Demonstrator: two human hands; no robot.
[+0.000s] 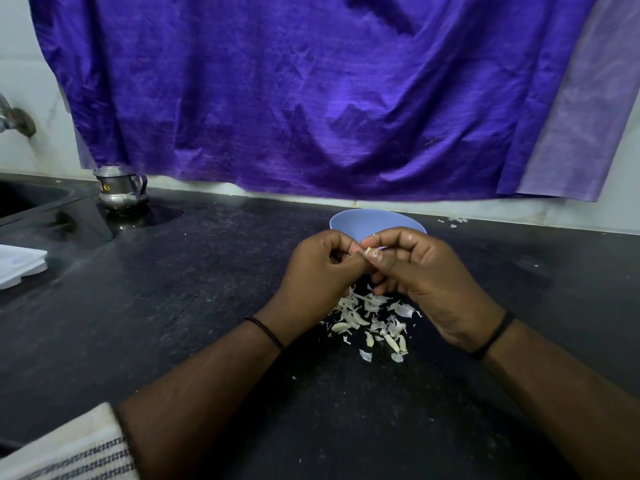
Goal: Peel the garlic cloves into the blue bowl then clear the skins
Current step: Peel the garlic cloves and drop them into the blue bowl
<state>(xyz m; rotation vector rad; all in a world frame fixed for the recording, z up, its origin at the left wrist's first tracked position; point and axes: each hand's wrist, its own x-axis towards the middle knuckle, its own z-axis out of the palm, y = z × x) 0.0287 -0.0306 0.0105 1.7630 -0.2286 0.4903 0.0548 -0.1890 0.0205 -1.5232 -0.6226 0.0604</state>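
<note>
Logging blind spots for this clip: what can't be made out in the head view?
- Inside of the blue bowl: hidden by both hands, so peeled cloves can't be counted.
- Garlic clove: mostly covered by the left hand and right hand; peel progress unclear.
- Pile of skins: cloves versus skins too small to separate reliably.
- Sink: cut off by the left edge.

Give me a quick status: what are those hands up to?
Left hand and right hand both pinching one garlic clove, mid-peel. Blue bowl just behind. Skins piled on counter beneath; nothing in the way.
</note>
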